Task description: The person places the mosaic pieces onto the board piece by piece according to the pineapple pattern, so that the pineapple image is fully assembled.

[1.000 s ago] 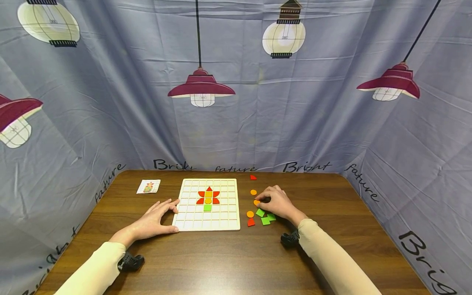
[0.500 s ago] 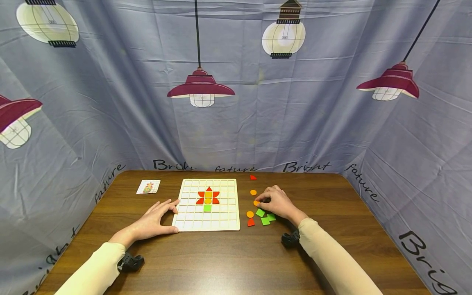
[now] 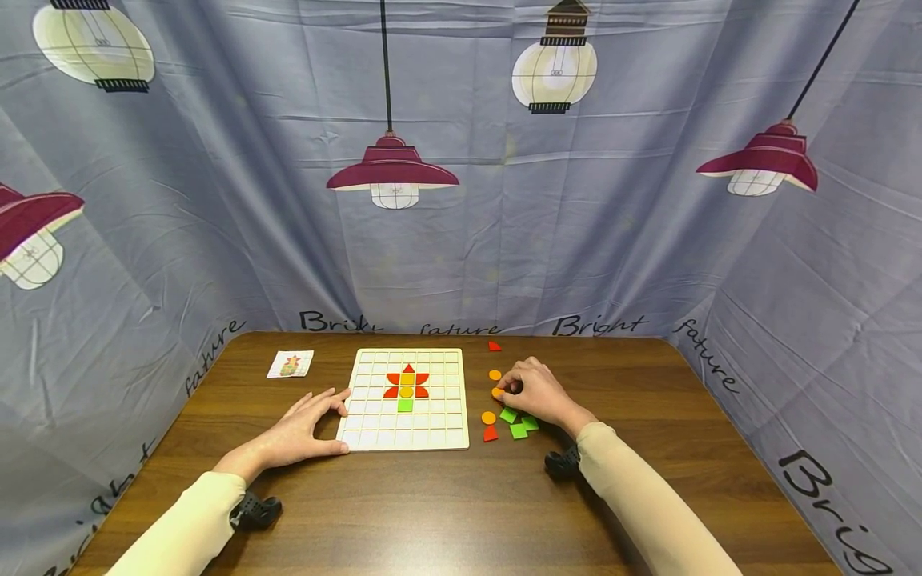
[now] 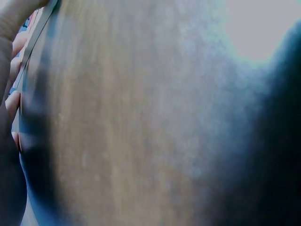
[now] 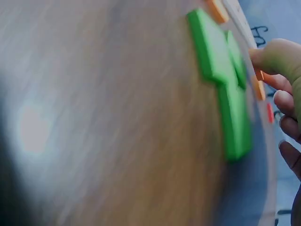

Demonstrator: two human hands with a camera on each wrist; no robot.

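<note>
Right hand (image 3: 536, 392): pinching orange disc (image 3: 498, 393) on bench (image 3: 446, 496).
Left hand (image 3: 306, 432): fingers flat, spread, steadying grid board (image 3: 374, 428).

Right hand (image 3: 536, 392) hides orange disc (image 3: 497, 393) grip; card (image 3: 290, 365) picture unreadable.

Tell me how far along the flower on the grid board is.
Done: red petals, an orange centre and one green square sit on the grid board. In hand: the right hand pinches an orange round piece, while the left hand rests at the board's edge. Left: loose green pieces, orange circles and red pieces lie beside the board.
</note>
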